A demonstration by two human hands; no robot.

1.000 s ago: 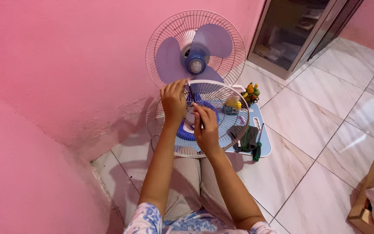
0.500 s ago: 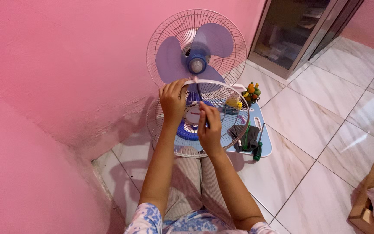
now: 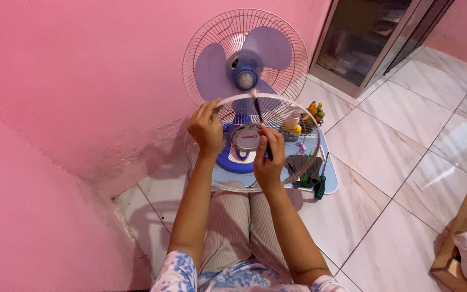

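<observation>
Pink walls meet in a corner over a floor of pale glossy tiles, where a person sits with knees drawn up before a white electric fan whose rear wire guard and lilac plastic blades stand exposed. The left hand is closed over the rim of the detached round front grille of white wire, holding it tilted just in front of the blades. The right hand is clenched around a thin dark brush-like tool, whose tip points up at the grille's top rim (whether it is a brush or a driver cannot be told).

Below, the fan's blue base carries a grey folded cloth, a green-handled screwdriver and a small yellow bottle; a little orange and green toy-like object stands just beyond.

The work looks best done with the left grip firm on the rim so that the wires do not flex, and with the tool drawn along each spoke rather than across it. Turning the grille a little at a time would probably serve better than stretching the wrist. One hazard seems plain: the tool's tip sits close to the blades, so short strokes are the safer choice.
</observation>
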